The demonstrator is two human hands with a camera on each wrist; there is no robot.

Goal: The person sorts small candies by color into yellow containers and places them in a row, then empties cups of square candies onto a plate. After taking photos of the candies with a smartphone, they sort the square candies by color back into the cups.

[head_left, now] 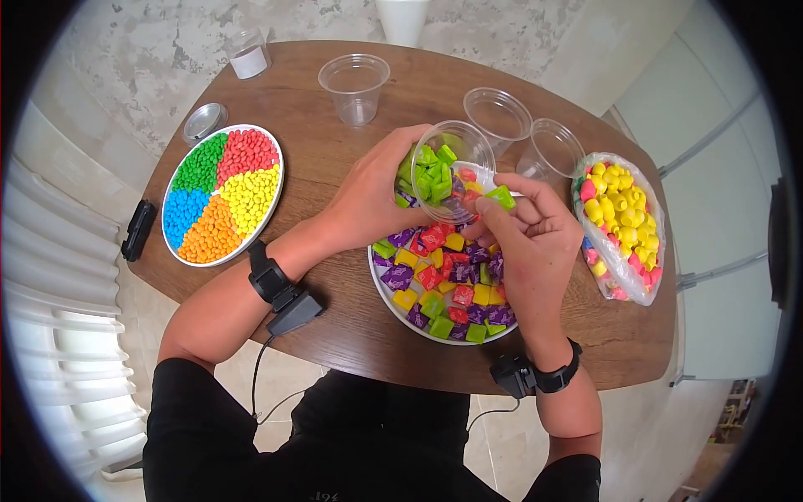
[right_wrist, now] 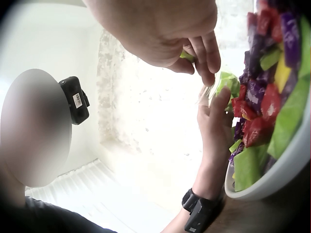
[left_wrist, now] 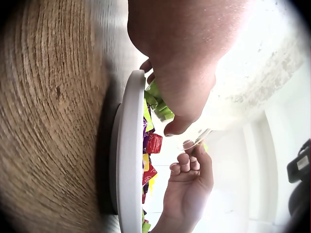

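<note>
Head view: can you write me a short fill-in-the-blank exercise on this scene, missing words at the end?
The left hand holds a clear cup containing ____ candies. The right hand pinches one candy of that same colour. On the plate of small sweets, the orange section lies between the yellow section and the ____ one. The bag at the table's right side holds mostly ____ pieces. The strap on the left wrist is ____.

Missing words: green; blue; yellow; black.

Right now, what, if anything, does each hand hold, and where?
The left hand grips a clear cup by its side wall; the right hand pinches a green wrapped sweet by its edges.
</note>
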